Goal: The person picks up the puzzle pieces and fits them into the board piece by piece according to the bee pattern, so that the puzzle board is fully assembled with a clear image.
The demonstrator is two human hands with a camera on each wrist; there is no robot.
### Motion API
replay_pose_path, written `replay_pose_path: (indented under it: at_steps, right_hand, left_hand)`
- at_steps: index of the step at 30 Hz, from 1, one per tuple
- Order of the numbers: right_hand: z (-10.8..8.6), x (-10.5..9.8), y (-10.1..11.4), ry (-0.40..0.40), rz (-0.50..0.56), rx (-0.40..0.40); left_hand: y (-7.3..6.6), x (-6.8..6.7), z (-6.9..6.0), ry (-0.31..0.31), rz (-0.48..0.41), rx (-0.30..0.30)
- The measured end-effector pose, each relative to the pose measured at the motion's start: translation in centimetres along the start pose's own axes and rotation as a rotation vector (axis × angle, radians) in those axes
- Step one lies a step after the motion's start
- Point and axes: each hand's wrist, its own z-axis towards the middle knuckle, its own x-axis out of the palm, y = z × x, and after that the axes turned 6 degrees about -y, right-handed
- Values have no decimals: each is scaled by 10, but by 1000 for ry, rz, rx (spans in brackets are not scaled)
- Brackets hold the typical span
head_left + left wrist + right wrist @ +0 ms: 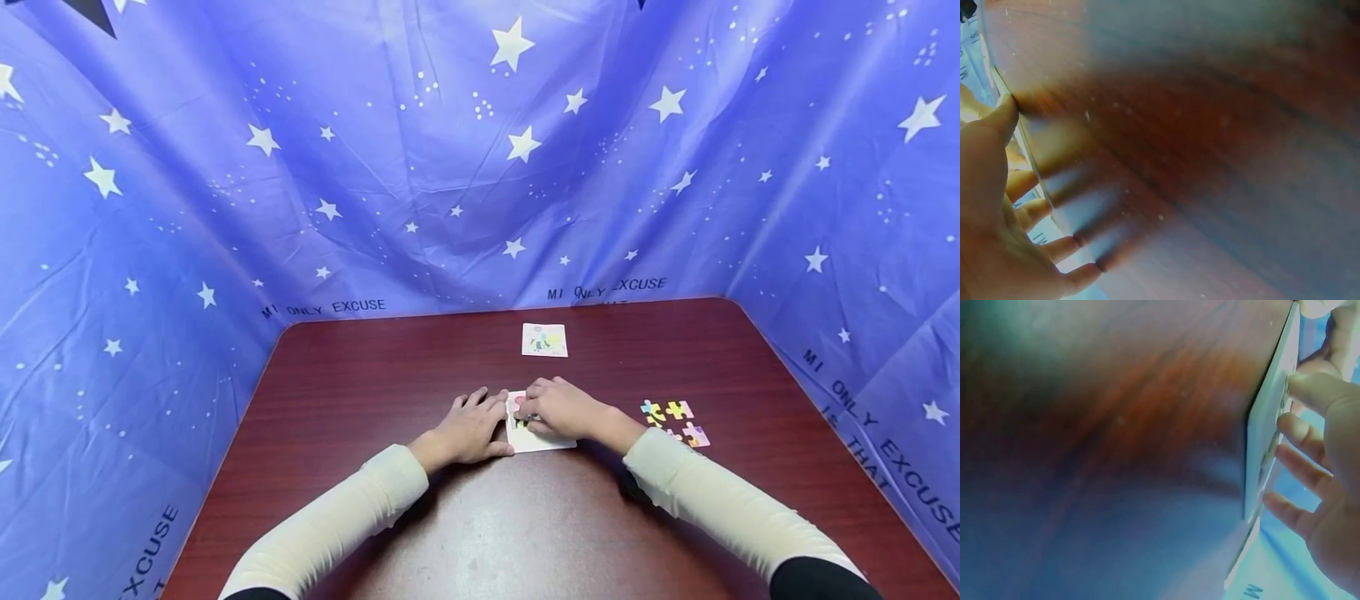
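Note:
A white puzzle board (553,442) with a red spot and black-and-yellow printing lies flat in front of me, partly covered by my hands. My left hand (471,428) rests along its left edge, fingers spread and fingertips on the tabletop, thumb near the lower corner. Over the board, my right hand (564,410) presses down with thumb and fingertips. In the right wrist view, thin puzzle pieces (1269,456) lie on the board (1257,444) beneath those fingertips; their shapes are mostly hidden. Several loose puzzle pieces (678,410) lie beside my right forearm.
A square picture card (545,341) with a bee-like print lies farther back on the dark red wooden table (390,367). A blue curtain (420,167) with white stars surrounds the table's back and sides.

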Motion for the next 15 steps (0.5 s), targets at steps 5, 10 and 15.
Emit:
replay_pose_path:
  at_steps: [5,10,15]
  right_hand:
    - [-4,-4,-2,32,123,42]
    - [-9,-10,-6,5,170,69]
    - [-19,-15,-18,-44,221,107]
  left_hand:
    - [-1,1,0,5,-13,-1]
    - [-1,0,0,3,-18,-1]
    - [0,-2,0,1,-28,0]
